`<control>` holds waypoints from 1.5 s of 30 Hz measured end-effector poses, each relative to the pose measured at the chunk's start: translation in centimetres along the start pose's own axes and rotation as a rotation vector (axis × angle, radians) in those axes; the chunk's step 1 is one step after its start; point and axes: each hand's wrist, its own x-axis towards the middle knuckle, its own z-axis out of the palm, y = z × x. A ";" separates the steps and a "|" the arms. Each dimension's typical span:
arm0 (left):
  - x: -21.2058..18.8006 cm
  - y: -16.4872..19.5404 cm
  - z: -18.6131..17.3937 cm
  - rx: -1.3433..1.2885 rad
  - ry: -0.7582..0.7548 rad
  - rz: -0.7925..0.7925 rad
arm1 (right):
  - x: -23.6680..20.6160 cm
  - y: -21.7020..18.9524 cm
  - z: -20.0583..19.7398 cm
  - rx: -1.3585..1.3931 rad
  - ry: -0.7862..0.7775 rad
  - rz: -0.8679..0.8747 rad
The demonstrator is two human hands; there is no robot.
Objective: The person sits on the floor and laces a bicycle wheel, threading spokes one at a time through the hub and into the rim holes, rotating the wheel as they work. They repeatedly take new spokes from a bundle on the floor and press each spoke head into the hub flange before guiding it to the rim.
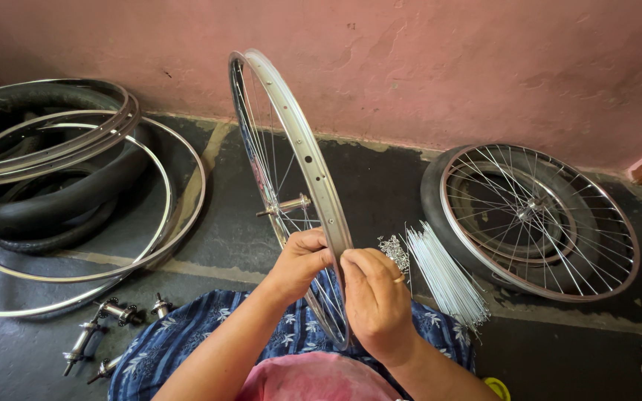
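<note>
We steady upright wheel rim [302, 160] over lap, left hand [300, 261] and right hand [375, 298] both pinching its lower edge. We judge it light, stiff, slick; thin spokes [265, 160] bend easily, so grip rim.

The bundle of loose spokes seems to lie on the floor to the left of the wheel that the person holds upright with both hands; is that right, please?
Not quite: the head view shows the bundle of loose spokes on the floor to the right of the wheel, which the left hand and right hand hold upright.
</note>
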 end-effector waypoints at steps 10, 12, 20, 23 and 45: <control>0.4 0.3 -1.8 -0.065 -0.042 -0.143 | -0.4 -0.6 -0.4 -0.101 -0.009 -0.073; 0.5 0.4 -2.0 -0.073 -0.063 -0.133 | -0.6 -0.8 -0.6 -0.157 -0.031 -0.026; -0.6 0.4 -1.9 -0.086 -0.095 -0.115 | -0.9 -1.2 -0.7 0.045 -0.077 0.070; -1.2 0.6 -1.7 -0.046 -0.083 -0.104 | -0.6 -0.9 -0.9 0.122 -0.076 0.122; -0.3 0.2 -1.6 0.049 -0.185 -0.081 | -12.4 -0.6 2.4 0.700 0.021 0.416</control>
